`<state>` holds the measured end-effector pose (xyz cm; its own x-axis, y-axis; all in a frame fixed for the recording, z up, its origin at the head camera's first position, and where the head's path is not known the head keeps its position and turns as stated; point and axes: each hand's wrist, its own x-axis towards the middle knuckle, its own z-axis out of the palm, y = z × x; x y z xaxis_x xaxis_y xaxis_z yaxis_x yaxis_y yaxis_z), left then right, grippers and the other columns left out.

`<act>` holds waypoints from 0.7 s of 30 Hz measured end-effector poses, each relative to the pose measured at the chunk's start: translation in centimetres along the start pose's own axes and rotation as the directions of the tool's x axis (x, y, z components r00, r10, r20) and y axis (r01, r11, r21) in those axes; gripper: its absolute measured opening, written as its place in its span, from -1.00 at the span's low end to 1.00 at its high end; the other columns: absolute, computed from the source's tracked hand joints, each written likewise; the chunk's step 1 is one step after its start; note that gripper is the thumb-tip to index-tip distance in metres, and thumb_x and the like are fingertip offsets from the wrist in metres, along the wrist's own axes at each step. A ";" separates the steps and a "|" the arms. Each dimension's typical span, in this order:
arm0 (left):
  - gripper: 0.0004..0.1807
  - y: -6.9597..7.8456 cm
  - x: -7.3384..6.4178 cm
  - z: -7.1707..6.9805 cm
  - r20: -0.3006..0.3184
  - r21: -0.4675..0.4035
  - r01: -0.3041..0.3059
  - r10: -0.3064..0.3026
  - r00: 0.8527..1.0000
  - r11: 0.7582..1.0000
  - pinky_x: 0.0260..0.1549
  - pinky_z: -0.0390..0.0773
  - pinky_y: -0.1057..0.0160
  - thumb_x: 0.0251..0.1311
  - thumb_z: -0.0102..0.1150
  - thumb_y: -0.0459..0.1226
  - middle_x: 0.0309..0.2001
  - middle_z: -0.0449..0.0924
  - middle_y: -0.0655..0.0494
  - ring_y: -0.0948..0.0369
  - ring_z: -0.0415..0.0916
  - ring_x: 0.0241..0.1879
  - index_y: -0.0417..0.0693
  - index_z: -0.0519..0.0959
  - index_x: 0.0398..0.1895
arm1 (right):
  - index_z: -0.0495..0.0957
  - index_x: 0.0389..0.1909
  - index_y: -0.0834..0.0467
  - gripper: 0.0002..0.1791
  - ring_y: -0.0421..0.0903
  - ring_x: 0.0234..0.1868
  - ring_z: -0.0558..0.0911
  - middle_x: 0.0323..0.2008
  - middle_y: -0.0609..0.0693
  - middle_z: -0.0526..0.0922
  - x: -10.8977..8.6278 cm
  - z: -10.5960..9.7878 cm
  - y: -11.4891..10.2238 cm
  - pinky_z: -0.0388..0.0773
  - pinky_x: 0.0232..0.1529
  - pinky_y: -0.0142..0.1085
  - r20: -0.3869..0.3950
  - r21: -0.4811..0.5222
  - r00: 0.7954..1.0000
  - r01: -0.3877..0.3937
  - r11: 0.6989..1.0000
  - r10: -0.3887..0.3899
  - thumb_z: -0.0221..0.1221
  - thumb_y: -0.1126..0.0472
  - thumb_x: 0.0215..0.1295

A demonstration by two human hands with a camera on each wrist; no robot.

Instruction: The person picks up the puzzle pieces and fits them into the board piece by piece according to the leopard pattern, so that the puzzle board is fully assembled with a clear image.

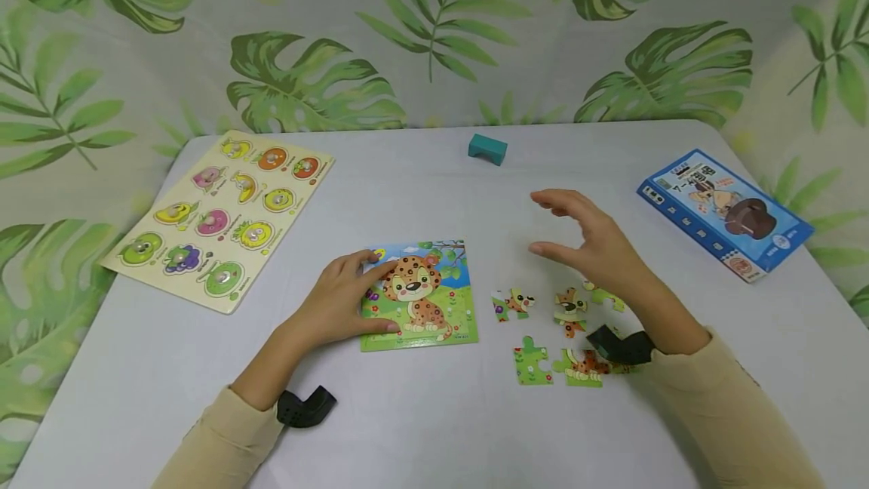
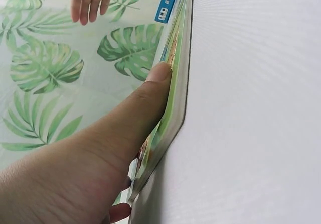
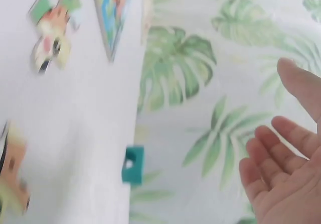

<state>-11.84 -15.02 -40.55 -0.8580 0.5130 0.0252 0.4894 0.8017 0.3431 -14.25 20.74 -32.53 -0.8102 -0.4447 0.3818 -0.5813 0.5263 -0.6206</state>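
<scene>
Left hand (image 1: pixel 342 300): spread thumb and fingers rest on leopard board (image 1: pixel 448 315), covering part of its left side. Right hand (image 1: pixel 591 240): hovers, grip wide. Puzzle pieces (image 1: pixel 532 365): right of the board, some partly hidden by right wrist.

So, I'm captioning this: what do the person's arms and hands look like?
The left sleeve and right sleeve are beige. A bent black piece shows at the left sleeve's end, a similar one at the right's. The left hand and right hand wear no gloves.
</scene>
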 end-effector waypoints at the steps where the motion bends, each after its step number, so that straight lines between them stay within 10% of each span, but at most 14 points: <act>1: 0.04 0.0 0.0 0.0 0.000 -0.003 0.001 -0.001 1.000 1.000 0.15 -0.01 -0.05 -0.29 0.01 0.46 0.25 0.10 -0.05 -0.04 0.03 0.21 0.18 0.19 0.32 | 0.31 0.20 0.10 -0.29 -0.10 0.06 0.34 0.12 -0.05 0.38 -0.5 -0.6 0.3 0.27 0.06 -0.30 -0.014 -0.015 1.000 -0.024 1.000 0.024 0.32 0.35 -0.05; 6: 0.04 0.0 0.0 0.1 -0.001 -0.010 0.004 -0.004 1.000 1.000 0.15 -0.02 -0.05 -0.29 0.01 0.46 0.25 0.09 -0.04 -0.04 0.02 0.22 0.19 0.19 0.32 | 0.29 0.23 0.04 -0.28 -0.20 0.10 0.32 0.13 0.00 0.39 -2.7 -2.9 2.2 0.19 0.04 -0.50 -0.060 -0.031 0.988 -0.144 0.989 0.142 0.30 0.37 -0.02; 21: 0.04 0.0 0.0 0.1 0.001 -0.008 0.006 -0.006 1.000 1.000 0.15 -0.03 -0.06 -0.29 0.02 0.45 0.26 0.09 -0.05 -0.04 0.01 0.22 0.19 0.19 0.32 | 0.27 0.22 0.14 -0.40 -0.15 0.10 0.30 0.16 0.10 0.35 -7.0 -4.7 8.1 0.23 0.10 -0.01 0.005 -0.002 0.906 -0.423 0.906 0.423 0.21 0.18 0.15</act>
<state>-11.83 -15.00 -40.63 -0.8607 0.5086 0.0220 0.4830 0.8023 0.3506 -13.62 31.48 -37.00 -0.9798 -0.1834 0.0800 -0.1838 0.6662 -0.7228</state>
